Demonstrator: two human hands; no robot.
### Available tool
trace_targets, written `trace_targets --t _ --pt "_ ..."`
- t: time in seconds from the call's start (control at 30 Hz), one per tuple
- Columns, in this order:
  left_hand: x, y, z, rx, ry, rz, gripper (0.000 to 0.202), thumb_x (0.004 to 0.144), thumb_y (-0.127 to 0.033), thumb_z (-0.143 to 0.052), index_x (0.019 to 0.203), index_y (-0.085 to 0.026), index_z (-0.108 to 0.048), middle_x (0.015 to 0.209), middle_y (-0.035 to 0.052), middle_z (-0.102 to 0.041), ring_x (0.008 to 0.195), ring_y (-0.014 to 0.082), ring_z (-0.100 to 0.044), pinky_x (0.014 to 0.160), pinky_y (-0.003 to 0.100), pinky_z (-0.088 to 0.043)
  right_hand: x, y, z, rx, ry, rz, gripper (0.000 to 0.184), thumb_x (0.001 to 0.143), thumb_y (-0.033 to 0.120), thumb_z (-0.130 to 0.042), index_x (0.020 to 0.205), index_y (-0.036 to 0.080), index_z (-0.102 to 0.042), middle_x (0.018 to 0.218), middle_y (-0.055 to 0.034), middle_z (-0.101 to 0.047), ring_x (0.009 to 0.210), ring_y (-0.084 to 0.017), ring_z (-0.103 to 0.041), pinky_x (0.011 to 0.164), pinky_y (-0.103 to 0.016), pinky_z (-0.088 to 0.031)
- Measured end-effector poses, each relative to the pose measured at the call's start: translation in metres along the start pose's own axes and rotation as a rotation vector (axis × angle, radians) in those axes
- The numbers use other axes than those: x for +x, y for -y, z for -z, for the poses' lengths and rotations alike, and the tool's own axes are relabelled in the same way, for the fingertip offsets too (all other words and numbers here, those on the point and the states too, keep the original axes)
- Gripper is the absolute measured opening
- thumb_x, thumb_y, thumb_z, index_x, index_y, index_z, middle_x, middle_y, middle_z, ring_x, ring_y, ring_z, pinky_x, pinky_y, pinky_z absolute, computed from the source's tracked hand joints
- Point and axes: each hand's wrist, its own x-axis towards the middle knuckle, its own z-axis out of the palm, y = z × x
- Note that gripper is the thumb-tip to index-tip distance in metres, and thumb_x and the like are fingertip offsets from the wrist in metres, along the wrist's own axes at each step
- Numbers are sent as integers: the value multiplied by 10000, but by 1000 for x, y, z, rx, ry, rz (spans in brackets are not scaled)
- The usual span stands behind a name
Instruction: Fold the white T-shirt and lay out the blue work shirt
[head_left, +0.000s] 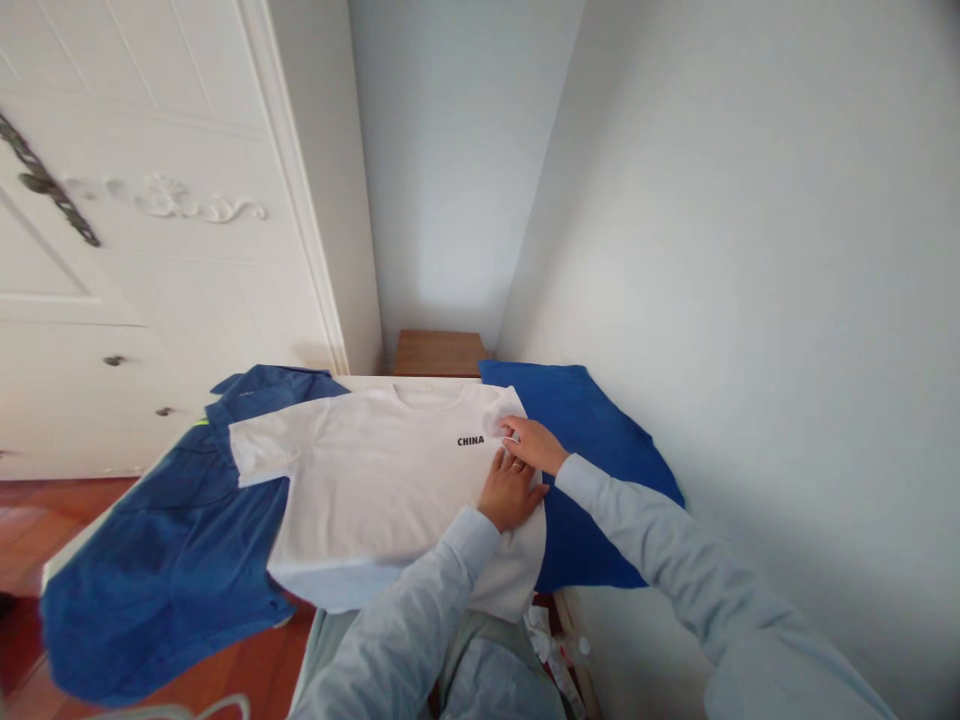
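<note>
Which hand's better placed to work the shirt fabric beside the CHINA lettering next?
Right hand, probably: it's at the white shirt just beside the lettering. The left hand rests lower on the shirt, seemingly better suited to steadying it.

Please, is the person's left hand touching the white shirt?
Touching. The head view shows the left hand resting palm down on the white shirt, below the right hand.

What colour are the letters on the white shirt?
The letters are black, seen in the head view.
</note>
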Motion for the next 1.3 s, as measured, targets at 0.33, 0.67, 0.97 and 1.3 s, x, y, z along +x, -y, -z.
trace_targets --t 0.33,0.67,0.97,1.3 --pt "4 -1 4 -122 -103 32 412 906 -329 -573 1286 -170 -579 1353 146 -587 1298 301 -493 1103 488 -368 2 4 1 -1 9 8 352 887 364 -629 1181 172 -653 1053 -94 -700 942 -211 -652 879 -308 -471" --pt "0 -2 13 -152 -559 280 286 854 -214 -552 1134 -156 -569 1239 161 -600 1223 279 -511 1027 461 -399 23 -33 6 53 -165 9 301 891 223 -539 1150 132 -663 1137 -129 -697 1045 -230 -639 975 -364 -484" --pt "3 -6 13 30 -198 241 212 934 -212 -493 826 -174 -672 900 101 -696 941 252 -615 903 454 -407 49 -57 -19 -113 -62 180 465 912 271 -559 1360 147 -579 1493 -135 -488 1427 -274 -392 1200 -451 -307" --pt "5 -4 10 37 -198 200 169 895 -171 -526 808 -165 -670 856 95 -678 895 246 -606 872 416 -434 61 -69 -30 -125 -47 153 430 949 245 -513 1364 152 -577 1456 -149 -527 1406 -276 -427 1189 -498 -316"
